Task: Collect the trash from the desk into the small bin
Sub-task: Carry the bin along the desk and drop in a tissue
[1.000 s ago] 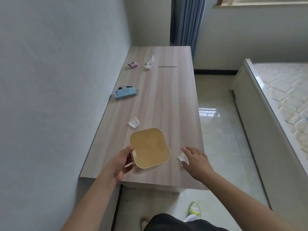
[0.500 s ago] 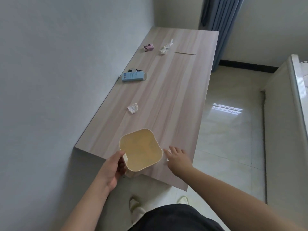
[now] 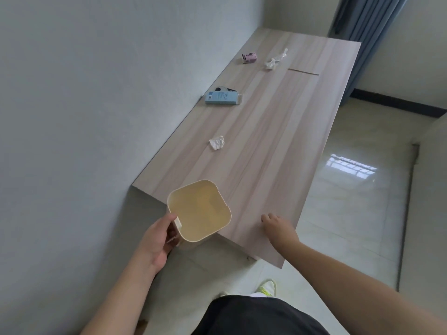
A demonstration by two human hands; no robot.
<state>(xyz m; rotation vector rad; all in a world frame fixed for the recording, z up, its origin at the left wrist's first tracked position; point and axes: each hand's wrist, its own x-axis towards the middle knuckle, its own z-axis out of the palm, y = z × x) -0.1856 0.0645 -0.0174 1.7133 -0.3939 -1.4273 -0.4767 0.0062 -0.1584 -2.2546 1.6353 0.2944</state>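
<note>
The small cream bin (image 3: 183,213) stands open and empty at the near edge of the wooden desk (image 3: 278,141). My left hand (image 3: 157,240) grips its near-left side. My right hand (image 3: 278,226) lies on the desk just right of the bin, fingers curled under; the white paper scrap it covered is out of sight. Farther along the desk lie a crumpled white tissue (image 3: 217,142), a blue box (image 3: 223,98), a small pink box (image 3: 249,58), a twisted white wrapper (image 3: 275,60) and a thin stick (image 3: 302,71).
A grey wall runs along the desk's left side. A blue curtain (image 3: 367,32) hangs beyond the far end. Glossy tiled floor (image 3: 350,201) lies to the right, with a bed's edge (image 3: 435,141) past it. A small black object (image 3: 223,89) sits behind the blue box.
My right hand's spread fingers, over the white scrap, have curled in, and the scrap no longer shows. My left hand still holds the bin. My view has swung left.
</note>
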